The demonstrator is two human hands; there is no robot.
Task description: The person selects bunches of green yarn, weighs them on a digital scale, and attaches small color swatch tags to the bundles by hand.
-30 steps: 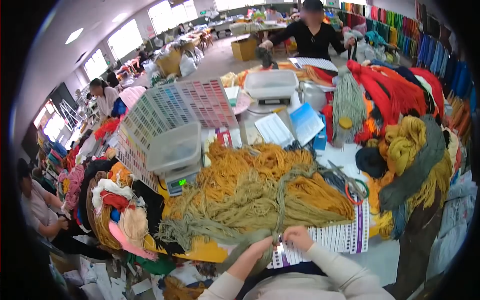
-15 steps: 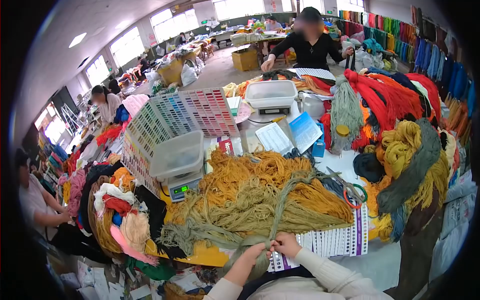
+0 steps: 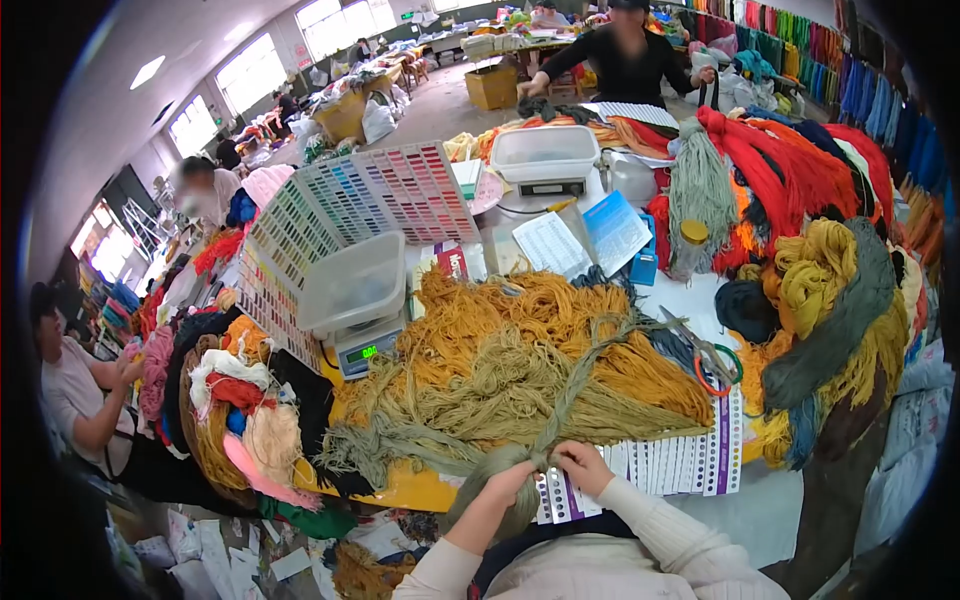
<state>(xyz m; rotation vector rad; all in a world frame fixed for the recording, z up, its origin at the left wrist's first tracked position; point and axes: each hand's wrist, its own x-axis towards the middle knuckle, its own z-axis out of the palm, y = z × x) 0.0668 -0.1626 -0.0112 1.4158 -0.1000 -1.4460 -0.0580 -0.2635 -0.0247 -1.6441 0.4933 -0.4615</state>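
At the table's near edge, my left hand [image 3: 511,484] is closed round a thick grey-green yarn hank [image 3: 490,468]. Just to its right, my right hand [image 3: 583,467] is pinched beside a knotted part of the same hank; what lies between its fingertips is too small to make out. From the knot, a strand of the hank runs up and away over a heap of olive yarn [image 3: 500,395] and golden-brown yarn [image 3: 540,335]. Under my hands lie white sample cards [image 3: 665,465] with purple strips and rows of holes.
Scissors [image 3: 712,362] with red and green handles lie to the right. A scale [image 3: 368,352] bearing a plastic tub [image 3: 355,285] stands left, before a colour chart [image 3: 370,200]. Yarn piles [image 3: 790,175] flank both sides. A person in black [image 3: 630,60] works across the table.
My right hand has moved slightly up and right, away from my left, which stays on the hank. The view has tilted a little. The person at left has raised their hands.
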